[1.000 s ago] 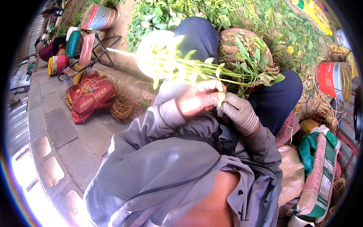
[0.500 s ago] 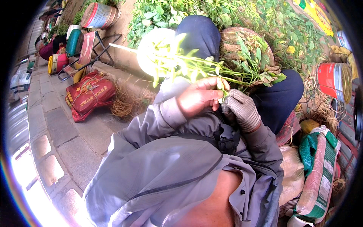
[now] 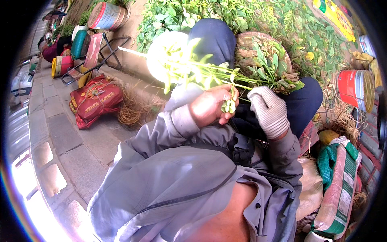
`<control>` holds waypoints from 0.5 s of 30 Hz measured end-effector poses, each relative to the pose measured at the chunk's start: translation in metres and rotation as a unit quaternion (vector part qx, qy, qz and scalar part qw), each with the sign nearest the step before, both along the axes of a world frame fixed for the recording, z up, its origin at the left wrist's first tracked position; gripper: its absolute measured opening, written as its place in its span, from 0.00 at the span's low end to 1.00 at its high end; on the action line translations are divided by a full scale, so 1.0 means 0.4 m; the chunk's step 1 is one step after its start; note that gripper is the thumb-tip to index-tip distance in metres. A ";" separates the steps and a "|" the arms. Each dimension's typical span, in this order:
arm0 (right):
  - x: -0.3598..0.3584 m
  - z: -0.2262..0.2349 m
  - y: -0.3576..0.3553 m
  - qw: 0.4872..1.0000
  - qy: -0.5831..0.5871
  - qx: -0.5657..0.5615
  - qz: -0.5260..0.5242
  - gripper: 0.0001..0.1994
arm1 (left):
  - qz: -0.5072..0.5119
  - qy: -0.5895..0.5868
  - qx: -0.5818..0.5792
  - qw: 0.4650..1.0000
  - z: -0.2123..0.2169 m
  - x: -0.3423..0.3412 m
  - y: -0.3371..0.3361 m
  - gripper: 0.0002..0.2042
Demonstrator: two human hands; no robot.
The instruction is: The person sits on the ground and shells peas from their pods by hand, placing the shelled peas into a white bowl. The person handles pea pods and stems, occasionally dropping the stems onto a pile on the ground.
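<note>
My bare left hand [image 3: 210, 105] is closed round a small bunch of green pods [image 3: 228, 105], which hang between its thumb and fingers. Just above it lies a cut bean plant [image 3: 201, 69] with pods along its green stems, stretching from the left across my lap, partly washed out by bright sunlight. My right hand [image 3: 269, 112] wears a knitted whitish glove and sits a little to the right of the left, near the stem ends. Its fingers are curled in, and whatever they may hold is hidden.
A round, shallow container [image 3: 285, 51] with dry and green leaves stands by my knees. Bean plants [image 3: 266, 16] cover the ground ahead. To the left are a red bag [image 3: 96, 101], a folding stool [image 3: 111, 50] and a bucket [image 3: 107, 16]; to the right, a red tin [image 3: 350, 86].
My gloved right hand has drawn away from the left, moving right and slightly up. The pods in my left hand now show more fully.
</note>
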State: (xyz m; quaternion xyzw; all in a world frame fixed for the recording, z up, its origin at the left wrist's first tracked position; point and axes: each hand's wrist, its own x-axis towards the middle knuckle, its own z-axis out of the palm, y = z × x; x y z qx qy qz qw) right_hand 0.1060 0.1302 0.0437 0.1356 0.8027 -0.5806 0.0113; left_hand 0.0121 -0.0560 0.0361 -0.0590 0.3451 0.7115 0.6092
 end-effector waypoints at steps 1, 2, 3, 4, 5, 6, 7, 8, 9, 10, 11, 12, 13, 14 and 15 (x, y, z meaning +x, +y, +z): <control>-0.012 -0.001 0.010 1.000 0.002 0.013 0.000 0.05 | -0.004 -0.005 -0.010 1.000 0.000 -0.002 0.000 0.08; -0.027 -0.003 0.018 0.999 0.022 0.046 0.006 0.05 | -0.009 -0.011 -0.019 1.000 -0.002 -0.005 0.001 0.08; -0.046 -0.004 0.023 0.997 0.033 0.070 0.010 0.05 | -0.011 -0.015 -0.030 0.999 -0.003 -0.006 -0.001 0.08; -0.066 -0.010 0.026 0.996 0.049 0.071 0.015 0.05 | -0.011 -0.012 -0.021 1.000 -0.007 -0.005 -0.002 0.08; -0.083 -0.016 0.027 0.995 0.066 0.071 0.020 0.06 | -0.012 -0.009 -0.013 1.000 -0.013 -0.003 -0.004 0.08; -0.094 -0.020 0.028 0.992 0.069 0.091 0.057 0.06 | -0.013 -0.007 -0.004 1.000 -0.017 -0.002 -0.005 0.09; -0.104 -0.022 0.027 0.987 0.073 0.111 0.093 0.07 | -0.016 0.000 -0.007 1.000 -0.016 -0.003 -0.004 0.08; -0.113 -0.026 0.027 0.980 0.076 0.130 0.129 0.08 | -0.018 0.007 -0.010 1.000 -0.013 -0.004 -0.003 0.08; -0.121 -0.033 0.027 0.973 0.053 0.165 0.149 0.08 | -0.021 0.014 -0.013 1.000 -0.012 -0.004 -0.002 0.08; -0.128 -0.043 0.026 0.965 0.030 0.200 0.168 0.09 | -0.021 0.008 -0.012 1.000 -0.013 -0.004 -0.003 0.08; -0.134 -0.052 0.025 0.954 0.007 0.235 0.187 0.10 | -0.020 0.003 -0.012 1.000 -0.015 -0.004 -0.004 0.07; -0.139 -0.058 0.025 0.955 0.022 0.235 0.180 0.11 | -0.019 -0.003 -0.012 1.000 -0.016 -0.004 -0.005 0.07; -0.140 -0.057 0.021 0.960 0.026 0.230 0.159 0.11 | -0.018 0.001 -0.014 1.000 -0.016 -0.004 -0.005 0.06; -0.142 -0.054 0.015 0.964 0.031 0.224 0.137 0.11 | -0.017 0.004 -0.016 1.000 -0.015 -0.003 -0.005 0.06; -0.144 -0.052 0.012 0.968 0.036 0.219 0.115 0.11 | -0.016 0.008 -0.017 1.000 -0.014 -0.004 -0.004 0.06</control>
